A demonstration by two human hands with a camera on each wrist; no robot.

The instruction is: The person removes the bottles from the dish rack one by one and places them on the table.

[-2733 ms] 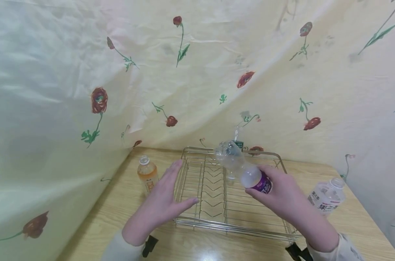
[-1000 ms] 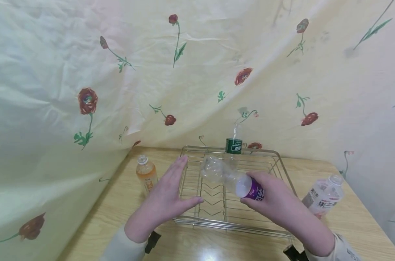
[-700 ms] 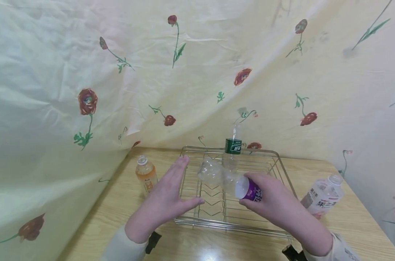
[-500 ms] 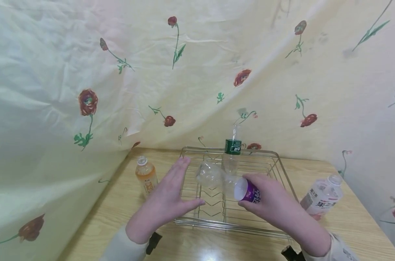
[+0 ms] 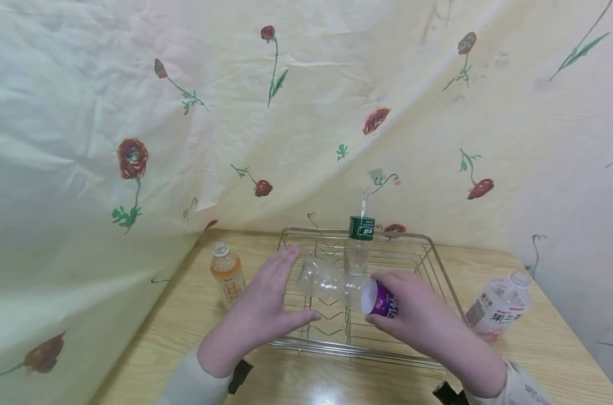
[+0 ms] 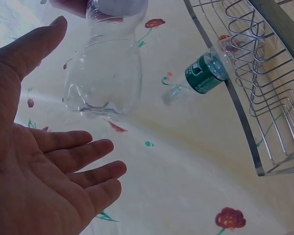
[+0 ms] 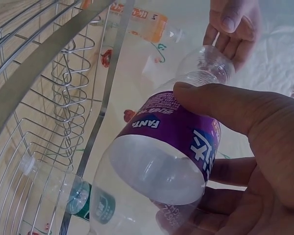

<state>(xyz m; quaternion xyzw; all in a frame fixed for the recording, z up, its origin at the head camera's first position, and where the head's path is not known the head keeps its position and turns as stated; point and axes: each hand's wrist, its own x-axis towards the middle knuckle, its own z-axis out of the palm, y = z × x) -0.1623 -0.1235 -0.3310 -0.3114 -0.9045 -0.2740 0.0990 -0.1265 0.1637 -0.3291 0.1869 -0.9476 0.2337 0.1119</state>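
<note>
My right hand [image 5: 420, 318] grips a clear plastic Fanta bottle [image 5: 327, 281] round its purple label [image 7: 174, 125]. The bottle lies nearly level above a wire dish rack [image 5: 357, 353], its bare clear end pointing left. In the head view that end overlaps the area beside my left hand [image 5: 258, 309]. My left hand is held up with straight fingers and the thumb spread, holding nothing. The left wrist view shows the bottle's clear end [image 6: 105, 81] just beyond the left thumb and fingers. A green-labelled clear bottle [image 5: 361, 228] stands at the back of the rack.
On the wooden table [image 5: 296, 377], a bottle with orange contents [image 5: 228, 273] stands left of the rack. A clear bottle with a pale label [image 5: 501, 306] stands to the right. Flowered cloth [image 5: 311, 124] hangs behind and at both sides.
My right hand has brought the Fanta bottle left and lower, turning it more level and uncovering the green-labelled bottle behind. My left hand has shifted slightly right, fingers still straight.
</note>
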